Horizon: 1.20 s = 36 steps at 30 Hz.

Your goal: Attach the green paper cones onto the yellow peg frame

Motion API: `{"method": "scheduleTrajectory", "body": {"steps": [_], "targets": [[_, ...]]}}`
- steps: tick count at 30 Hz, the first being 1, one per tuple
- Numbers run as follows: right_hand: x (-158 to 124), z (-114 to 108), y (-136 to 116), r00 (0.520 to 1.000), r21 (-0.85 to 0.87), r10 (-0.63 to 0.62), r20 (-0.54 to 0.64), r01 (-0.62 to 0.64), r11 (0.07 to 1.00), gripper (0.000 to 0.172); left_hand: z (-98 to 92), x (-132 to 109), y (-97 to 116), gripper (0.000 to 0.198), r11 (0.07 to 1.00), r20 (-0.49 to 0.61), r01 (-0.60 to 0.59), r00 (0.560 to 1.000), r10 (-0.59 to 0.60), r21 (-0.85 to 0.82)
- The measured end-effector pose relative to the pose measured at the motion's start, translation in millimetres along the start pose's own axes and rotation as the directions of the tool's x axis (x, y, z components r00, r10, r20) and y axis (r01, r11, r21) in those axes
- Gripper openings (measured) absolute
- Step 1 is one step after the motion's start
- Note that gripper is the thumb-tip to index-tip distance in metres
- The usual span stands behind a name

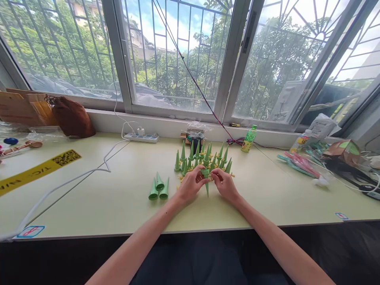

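Note:
A green plastic cone [205, 172] hangs point down over the table, its wide rim up. My left hand [191, 184] is closed round the cone's wide end, with thumb and fingers on its side. My right hand [225, 185] is at the cone's right side, fingertips pinched close to the rim; what they hold, if anything, is too small to make out. Just beyond my hands stands a cluster of upright green cones [183, 152] with small yellow pieces among them. Three more green cones [159, 182] sit together left of my left hand.
A white power strip [141, 137] with a cable lies at the back left. At the back stand a small box [194, 136] and a green bottle [249, 138]. Pink and teal bundles [299, 164] lie on the right, a brown bag [73, 116] on the left.

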State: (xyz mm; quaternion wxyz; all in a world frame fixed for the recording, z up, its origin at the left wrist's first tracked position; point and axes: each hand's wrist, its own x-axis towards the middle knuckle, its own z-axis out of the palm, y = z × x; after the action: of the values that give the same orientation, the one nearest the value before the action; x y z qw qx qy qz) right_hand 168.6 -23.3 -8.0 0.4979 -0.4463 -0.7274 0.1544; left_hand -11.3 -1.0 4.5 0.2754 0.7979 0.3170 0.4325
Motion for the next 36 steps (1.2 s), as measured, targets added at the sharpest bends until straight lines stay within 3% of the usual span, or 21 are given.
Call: {"method": "scheduleTrajectory", "body": {"steps": [21,36], "targets": [[-0.1,-0.4,-0.8,1.000,0.093,0.021,0.009,-0.022,0.995,0.024,-0.2,-0.8,-1.8,0.035,0.998,-0.020,0.007,1.000,-0.006,0.068],[-1.3,0.2,1.6,0.998,0.157,0.061,0.018,-0.063,0.985,0.023,-1.1,0.7,-8.0,0.033,0.997,-0.034,-0.077,0.996,0.078,0.009]]}}
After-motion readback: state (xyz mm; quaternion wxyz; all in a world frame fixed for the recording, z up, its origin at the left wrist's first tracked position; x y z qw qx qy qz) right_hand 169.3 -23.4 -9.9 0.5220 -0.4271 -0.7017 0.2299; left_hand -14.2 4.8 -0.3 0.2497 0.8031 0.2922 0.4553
